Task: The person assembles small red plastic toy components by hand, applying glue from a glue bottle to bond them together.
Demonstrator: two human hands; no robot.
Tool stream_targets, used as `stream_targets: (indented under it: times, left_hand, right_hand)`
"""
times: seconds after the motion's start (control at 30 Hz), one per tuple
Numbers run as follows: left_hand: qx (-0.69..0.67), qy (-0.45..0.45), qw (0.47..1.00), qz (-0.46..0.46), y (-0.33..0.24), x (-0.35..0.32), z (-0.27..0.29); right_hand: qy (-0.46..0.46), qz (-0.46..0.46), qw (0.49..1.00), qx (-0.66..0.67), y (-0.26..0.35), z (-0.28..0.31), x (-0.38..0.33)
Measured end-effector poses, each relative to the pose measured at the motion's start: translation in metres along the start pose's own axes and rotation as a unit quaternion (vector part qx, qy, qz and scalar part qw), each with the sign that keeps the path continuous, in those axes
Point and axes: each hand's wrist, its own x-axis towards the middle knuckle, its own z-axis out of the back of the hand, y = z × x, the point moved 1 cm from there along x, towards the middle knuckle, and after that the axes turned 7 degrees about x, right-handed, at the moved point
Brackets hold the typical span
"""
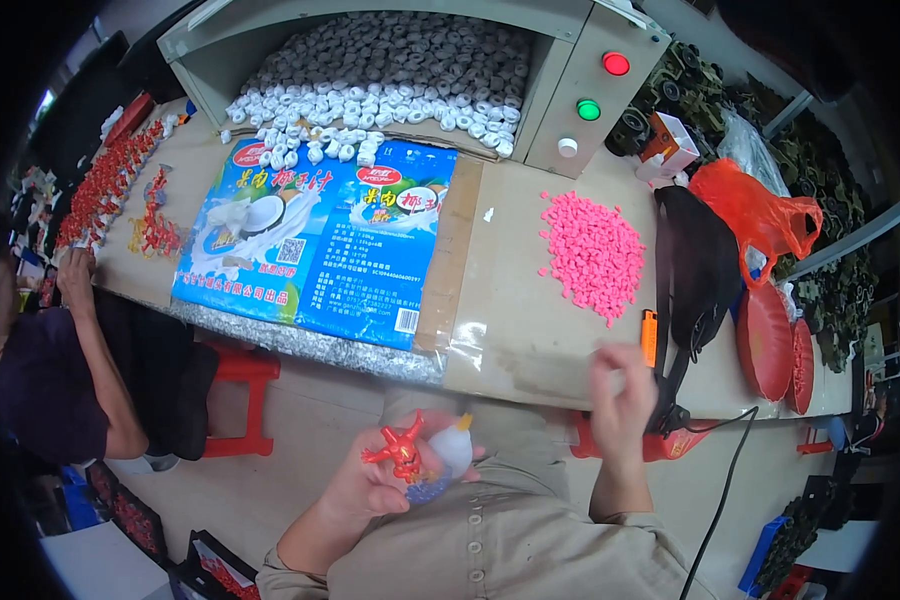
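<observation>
My left hand (375, 485) sits over my lap, shut on a small toy (425, 455) made of a red spiky plastic figure, a whitish capsule with a yellow tip and a bluish base. My right hand (620, 400) is raised at the near table edge, blurred, fingers curled; whether it pinches a small piece I cannot tell. On the table beyond it lies a heap of small pink plastic pieces (592, 252). At the back, a grey hopper (585, 70) spills several white capsule pieces (360, 100) onto the table.
Flattened blue printed cardboard (315, 240) covers the table's left-middle. A black bag (698, 270), an orange plastic bag (760, 210) and red discs (770, 340) lie right. Another person (60, 370) sits left by rows of red toys (105, 185). A red stool (240, 395) stands below; a black cable (720, 490) hangs.
</observation>
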Motion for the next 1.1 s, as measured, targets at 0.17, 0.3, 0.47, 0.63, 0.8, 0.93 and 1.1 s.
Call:
stream_targets:
  times: [0.17,0.3,0.47,0.63,0.8,0.93,1.1]
  left_hand:
    - [0.014,0.001,1.0,0.013,-0.012,0.004,-0.013]
    - [0.045,0.043,0.998,-0.021,-0.013,0.004,0.002]
    - [0.027,0.003,0.999,-0.043,-0.012,-0.003,0.013]
    - [-0.057,-0.056,0.995,-0.065,-0.014,-0.001,0.019]
    - [-0.092,-0.11,0.987,-0.077,-0.026,0.016,0.021]
    - [-0.098,-0.086,0.984,-0.118,-0.029,0.025,0.03]
    - [-0.113,-0.093,0.982,-0.122,-0.036,0.042,0.025]
  right_hand:
    - [0.313,0.09,0.908,0.263,0.044,-0.037,-0.006]
    - [0.345,0.099,0.878,0.316,0.048,-0.055,-0.002]
    - [0.361,0.117,0.873,0.307,0.048,-0.079,0.013]
    - [0.371,0.119,0.869,0.305,0.051,-0.102,0.022]
    - [0.236,0.118,0.931,0.251,0.055,-0.124,0.017]
    - [0.155,0.135,0.954,0.218,0.05,-0.136,0.017]
    - [0.17,0.003,0.92,0.353,0.039,-0.142,0.018]
